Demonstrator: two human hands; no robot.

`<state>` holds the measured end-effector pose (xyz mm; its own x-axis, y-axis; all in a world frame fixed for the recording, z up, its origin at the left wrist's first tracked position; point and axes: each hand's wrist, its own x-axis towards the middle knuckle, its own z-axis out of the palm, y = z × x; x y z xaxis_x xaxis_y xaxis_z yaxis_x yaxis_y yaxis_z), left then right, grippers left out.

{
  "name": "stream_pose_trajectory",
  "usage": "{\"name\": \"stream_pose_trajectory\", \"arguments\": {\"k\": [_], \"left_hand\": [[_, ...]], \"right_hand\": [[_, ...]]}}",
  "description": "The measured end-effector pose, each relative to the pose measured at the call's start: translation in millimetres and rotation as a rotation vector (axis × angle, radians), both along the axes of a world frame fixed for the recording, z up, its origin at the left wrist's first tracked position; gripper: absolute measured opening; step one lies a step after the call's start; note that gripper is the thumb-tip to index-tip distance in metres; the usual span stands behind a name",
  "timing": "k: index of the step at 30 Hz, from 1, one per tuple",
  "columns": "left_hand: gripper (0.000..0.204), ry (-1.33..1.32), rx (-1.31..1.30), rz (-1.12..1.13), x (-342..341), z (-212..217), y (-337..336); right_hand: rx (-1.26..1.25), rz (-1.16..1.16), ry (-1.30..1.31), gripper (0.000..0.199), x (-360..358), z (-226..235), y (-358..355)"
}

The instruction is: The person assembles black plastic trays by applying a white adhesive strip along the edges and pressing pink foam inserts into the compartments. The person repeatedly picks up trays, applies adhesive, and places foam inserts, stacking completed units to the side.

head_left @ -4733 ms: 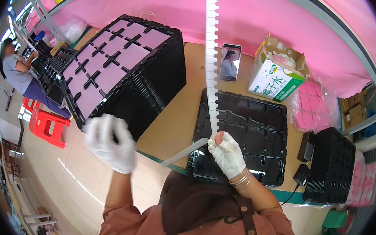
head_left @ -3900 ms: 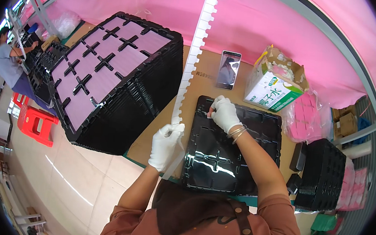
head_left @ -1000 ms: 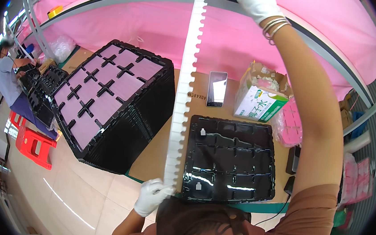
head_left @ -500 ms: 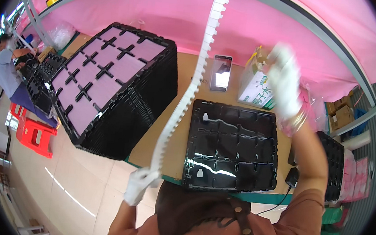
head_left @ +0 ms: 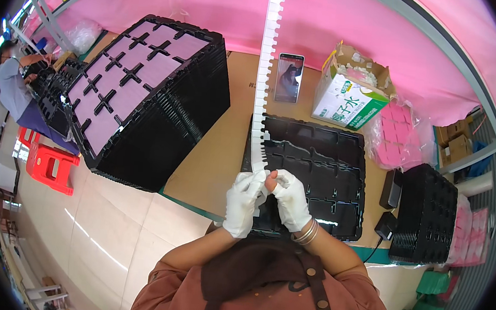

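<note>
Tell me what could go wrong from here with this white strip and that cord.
The long notched white strip might twist or tear at its lower end, where the left hand and right hand meet. The black cord droops over the table edge near the right forearm, so it could get snagged.

Notched white strip (head_left: 262, 85), extended, black tray (head_left: 334, 177) beneath

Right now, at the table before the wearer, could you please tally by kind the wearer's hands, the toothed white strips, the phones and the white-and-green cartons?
Left hand and right hand: 2
Toothed white strip: 1
Phone: 1
White-and-green carton: 1
Total: 5
</note>
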<state>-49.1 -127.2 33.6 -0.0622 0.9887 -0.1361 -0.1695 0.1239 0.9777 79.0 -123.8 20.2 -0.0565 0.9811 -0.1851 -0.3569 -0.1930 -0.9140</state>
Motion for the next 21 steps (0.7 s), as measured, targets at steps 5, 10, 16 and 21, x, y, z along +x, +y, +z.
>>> {"name": "stream_pose_trajectory", "arguments": {"k": [5, 10, 16, 21], "left_hand": [[0.021, -0.146, -0.208, -0.143, -5, 14, 19], [0.024, -0.195, -0.245, -0.110, -5, 7, 26], [0.021, -0.049, -0.188, -0.098, -10, -31, 26], [0.017, -0.003, -0.113, -0.107, -14, -44, 25]], "right_hand": [[0.519, -0.260, -0.787, 0.011, 12, -2, -11], [0.796, -0.294, -1.005, 0.013, 45, 23, -7], [0.245, -0.214, -1.198, 0.006, 232, 2, 79], [0.209, -0.065, -1.529, 0.010, 271, -34, 104]]}}
